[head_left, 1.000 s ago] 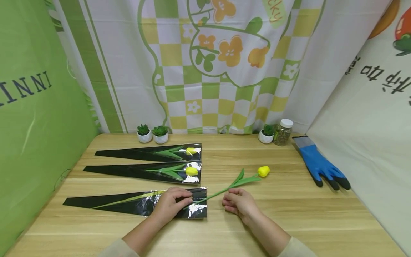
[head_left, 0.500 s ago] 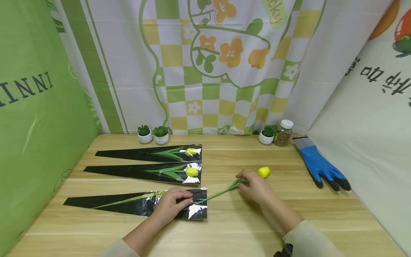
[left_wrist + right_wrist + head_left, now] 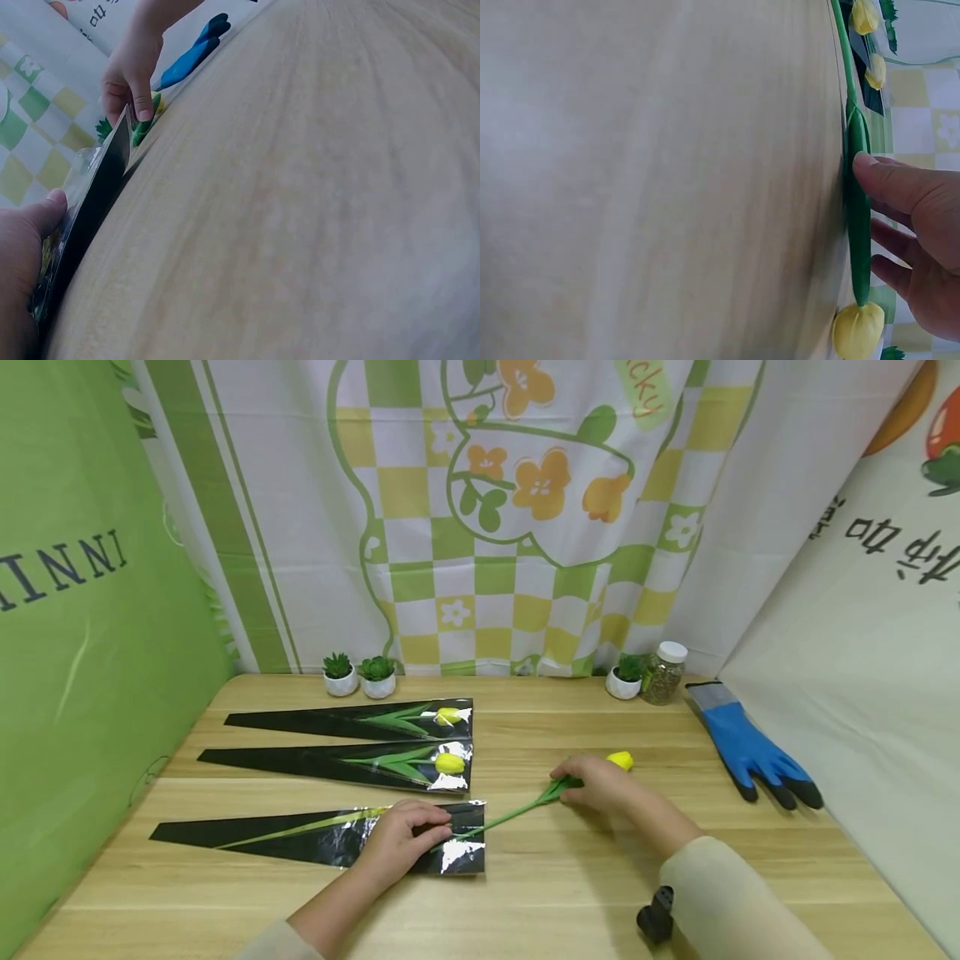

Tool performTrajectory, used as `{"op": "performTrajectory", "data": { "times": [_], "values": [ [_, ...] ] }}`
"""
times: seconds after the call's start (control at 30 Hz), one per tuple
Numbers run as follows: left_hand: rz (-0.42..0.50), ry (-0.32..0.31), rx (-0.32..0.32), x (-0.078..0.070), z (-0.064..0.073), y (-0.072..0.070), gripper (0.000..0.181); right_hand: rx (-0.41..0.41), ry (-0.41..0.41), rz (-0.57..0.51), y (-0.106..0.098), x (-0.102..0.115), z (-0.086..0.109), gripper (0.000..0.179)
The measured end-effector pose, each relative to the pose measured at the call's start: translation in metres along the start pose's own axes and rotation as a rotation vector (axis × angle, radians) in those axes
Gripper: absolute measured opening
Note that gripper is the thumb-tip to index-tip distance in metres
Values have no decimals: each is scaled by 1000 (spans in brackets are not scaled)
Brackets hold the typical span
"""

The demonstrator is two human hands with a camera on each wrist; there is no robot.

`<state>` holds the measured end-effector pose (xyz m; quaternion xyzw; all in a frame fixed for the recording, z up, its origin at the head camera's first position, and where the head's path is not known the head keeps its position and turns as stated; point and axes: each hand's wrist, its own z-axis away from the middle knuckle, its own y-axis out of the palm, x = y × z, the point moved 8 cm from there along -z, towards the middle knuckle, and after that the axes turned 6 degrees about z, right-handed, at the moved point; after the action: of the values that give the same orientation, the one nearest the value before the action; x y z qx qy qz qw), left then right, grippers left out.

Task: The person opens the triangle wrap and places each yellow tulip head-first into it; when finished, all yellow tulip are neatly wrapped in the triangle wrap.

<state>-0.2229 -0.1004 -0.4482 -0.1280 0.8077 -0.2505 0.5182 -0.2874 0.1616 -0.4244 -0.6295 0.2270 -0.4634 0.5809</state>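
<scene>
A yellow tulip (image 3: 621, 760) lies on the wooden table, and its green stem (image 3: 510, 814) runs left into the open end of a black sleeve (image 3: 285, 833). My left hand (image 3: 408, 835) rests on that open end, its fingers curled over the edge, its thumb (image 3: 34, 225) against the sleeve (image 3: 97, 195). My right hand (image 3: 596, 779) pinches the tulip's leaves just below the flower. The right wrist view shows the thumb (image 3: 900, 184) on the long leaf (image 3: 859, 225), with the flower head (image 3: 857, 330) beside the palm.
Two more black sleeves (image 3: 352, 721) (image 3: 345, 760) with tulips inside lie behind the near one. Small potted plants (image 3: 341, 675) (image 3: 622, 677) and a jar (image 3: 664, 671) stand along the back edge. A blue glove (image 3: 750, 752) lies at the right. Cloth backdrops enclose the table.
My right hand has moved from beside the sleeve's mouth up and right along the stem, and now pinches the leaves. My left hand has stayed on the sleeve.
</scene>
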Motion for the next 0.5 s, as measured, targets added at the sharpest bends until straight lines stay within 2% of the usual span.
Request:
{"op": "performTrajectory", "data": {
  "times": [0.23,0.37,0.5],
  "values": [
    [-8,16,-5,0,0,0,16,3,-64,160,-3,4,-3,30],
    [-16,23,-5,0,0,0,16,-7,-92,188,-4,5,-3,25],
    [-17,23,-5,0,0,-2,16,2,-81,142,-3,3,-3,22]
  ]
}}
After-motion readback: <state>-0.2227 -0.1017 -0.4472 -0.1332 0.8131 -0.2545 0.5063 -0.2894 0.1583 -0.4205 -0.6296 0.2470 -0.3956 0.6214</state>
